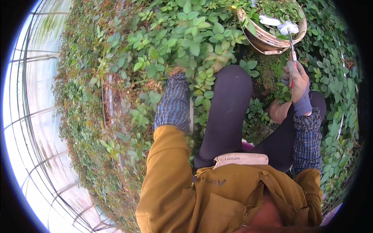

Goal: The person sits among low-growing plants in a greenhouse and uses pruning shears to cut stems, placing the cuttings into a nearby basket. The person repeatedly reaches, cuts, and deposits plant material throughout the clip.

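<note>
My right hand (296,76), in what looks like a soiled glove with a blue cuff, grips red-handled snips (293,55). Their narrow metal blades point away from me and overlap the near rim of a bucket (269,43). Green cuttings (281,10) fill the bucket, and a pair of white gloves (279,24) lies on top of them. My left hand (177,70) reaches into the leafy plants (192,43) beyond its checked sleeve. Leaves cover most of that hand, so its fingers and anything in them are hidden.
Dense foliage (335,87) borders me on the right, with more plants on the left. A pale pipe (111,96) runs through the left-hand bed. My bent knees (234,78) flank a mossy patch of ground (266,70). Farther left stands a greenhouse frame (38,116) with translucent sheeting.
</note>
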Demonstrator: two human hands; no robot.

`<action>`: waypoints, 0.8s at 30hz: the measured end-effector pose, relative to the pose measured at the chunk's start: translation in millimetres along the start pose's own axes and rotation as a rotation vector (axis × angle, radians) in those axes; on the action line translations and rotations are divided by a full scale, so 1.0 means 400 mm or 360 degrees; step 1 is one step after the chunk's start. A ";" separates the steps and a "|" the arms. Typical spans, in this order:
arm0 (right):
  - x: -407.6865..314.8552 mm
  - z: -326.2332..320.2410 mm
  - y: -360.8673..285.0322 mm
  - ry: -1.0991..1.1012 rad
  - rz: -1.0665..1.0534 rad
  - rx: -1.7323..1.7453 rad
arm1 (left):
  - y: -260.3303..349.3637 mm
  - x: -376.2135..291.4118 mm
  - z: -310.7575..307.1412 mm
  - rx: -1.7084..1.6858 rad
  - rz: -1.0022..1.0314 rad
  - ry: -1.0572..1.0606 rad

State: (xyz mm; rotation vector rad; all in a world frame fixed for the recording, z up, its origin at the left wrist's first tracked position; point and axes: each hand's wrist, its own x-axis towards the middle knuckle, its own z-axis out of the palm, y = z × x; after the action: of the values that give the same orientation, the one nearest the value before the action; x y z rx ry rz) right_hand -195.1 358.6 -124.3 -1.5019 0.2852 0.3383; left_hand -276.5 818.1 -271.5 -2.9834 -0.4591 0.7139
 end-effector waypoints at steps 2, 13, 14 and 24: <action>-0.001 0.005 -0.008 -0.0079 0.0016 -0.0019 | 0.026 -0.089 -0.091 0.0048 -0.0027 0.0007; -0.044 0.049 -0.057 -0.0433 0.0071 0.0286 | 0.223 -0.664 -0.221 -0.2276 -0.1398 0.1387; -0.047 0.048 -0.056 -0.0461 0.0092 0.0323 | 0.208 -0.660 -0.229 -0.2272 -0.1546 0.1411; -0.060 -0.007 -0.043 -0.0417 0.0135 0.0506 | 0.229 -0.715 -0.208 -0.1535 -0.1588 0.1395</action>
State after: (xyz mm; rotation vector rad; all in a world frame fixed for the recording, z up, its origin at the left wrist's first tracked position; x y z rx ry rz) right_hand -210.4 354.3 -99.2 -1.1213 0.1836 0.5270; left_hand -457.3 649.1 -82.0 -2.5699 -2.3148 -1.0879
